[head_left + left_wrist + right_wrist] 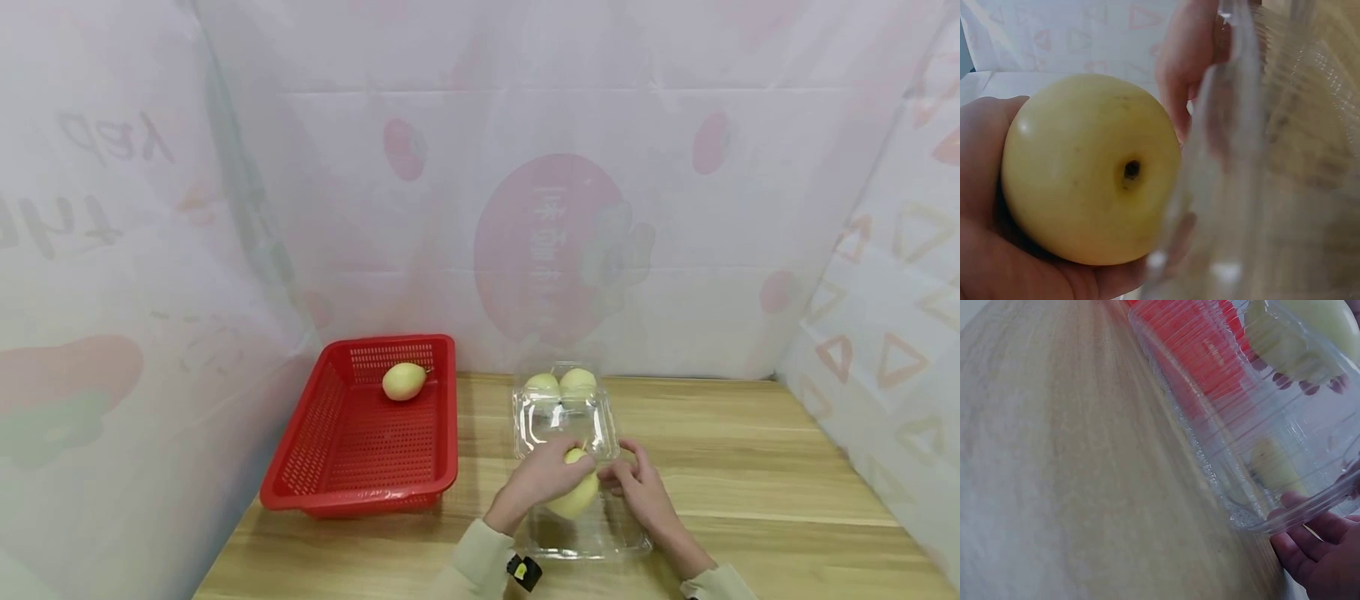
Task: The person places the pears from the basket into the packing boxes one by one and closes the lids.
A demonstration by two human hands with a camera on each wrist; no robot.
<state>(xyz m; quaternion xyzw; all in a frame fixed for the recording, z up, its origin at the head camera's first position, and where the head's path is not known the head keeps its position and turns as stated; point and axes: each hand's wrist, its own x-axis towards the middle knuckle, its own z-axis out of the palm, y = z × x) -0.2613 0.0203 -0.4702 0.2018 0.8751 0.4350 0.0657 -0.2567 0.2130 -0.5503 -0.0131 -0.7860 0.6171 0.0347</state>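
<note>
My left hand (551, 477) grips a pale yellow pear (573, 498) over the near part of a clear plastic box (558, 552). Up close in the left wrist view, the fingers and palm wrap the pear (1085, 175), its dark blossom end facing the camera. My right hand (641, 493) is at the box's right side; in the right wrist view its fingers (1297, 553) hold the rim of the clear box (1210, 462). Two more pears (578, 384) sit in the far clear plastic part, beyond my hands.
To the left stands a red perforated basket (360, 492) with one pear (403, 382) at its back. Everything rests on a wood-grain table (750, 467). Printed white curtains (450, 208) enclose the back and sides. A small black object (524, 572) shows by the left sleeve.
</note>
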